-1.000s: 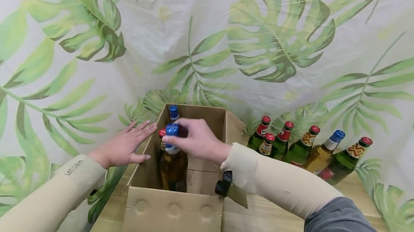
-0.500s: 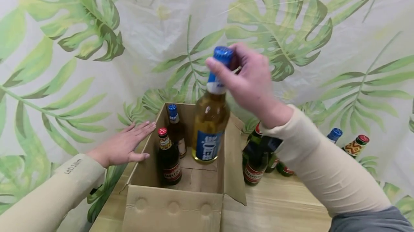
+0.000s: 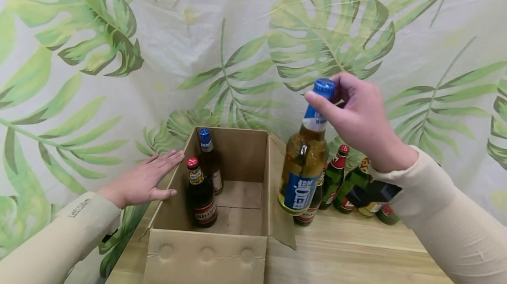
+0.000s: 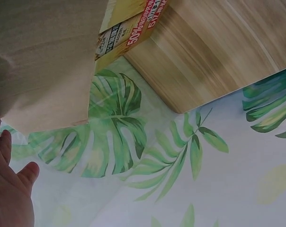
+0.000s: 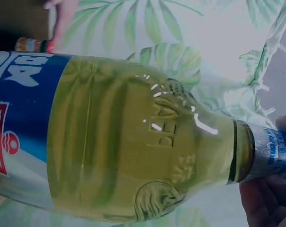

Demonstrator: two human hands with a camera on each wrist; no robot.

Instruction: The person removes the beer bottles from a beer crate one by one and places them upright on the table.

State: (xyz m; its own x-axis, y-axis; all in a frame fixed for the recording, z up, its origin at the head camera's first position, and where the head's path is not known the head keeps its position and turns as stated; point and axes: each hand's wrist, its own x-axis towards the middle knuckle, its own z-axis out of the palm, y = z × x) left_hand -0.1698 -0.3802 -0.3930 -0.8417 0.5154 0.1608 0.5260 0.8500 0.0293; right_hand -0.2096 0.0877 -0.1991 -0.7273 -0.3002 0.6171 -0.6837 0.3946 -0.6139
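My right hand (image 3: pixel 362 119) grips a clear beer bottle (image 3: pixel 305 156) by its blue-capped neck. The bottle tilts slightly and hangs over the right flap of the cardboard box (image 3: pixel 206 255); its blue label and yellow liquid show. In the right wrist view the bottle (image 5: pixel 114 137) fills the picture, with fingers (image 5: pixel 268 198) at its neck. My left hand (image 3: pixel 138 182) lies with straight fingers against the box's left wall. Inside the box, on the left, stand a red-capped bottle (image 3: pixel 202 200) and, behind it, a blue-capped bottle (image 3: pixel 211 160).
Right of the box, several beer bottles stand on the wooden table (image 3: pixel 340 248), among them a green bottle (image 3: pixel 334 178), partly hidden by the right arm and held bottle. The box's right flap (image 3: pixel 283 226) folds outward. A leaf-print cloth (image 3: pixel 245 55) hangs behind.
My right hand has lifted the blue-capped bottle up out of the box and carried it right, past the box's right wall. The left hand stays at the box's left side.
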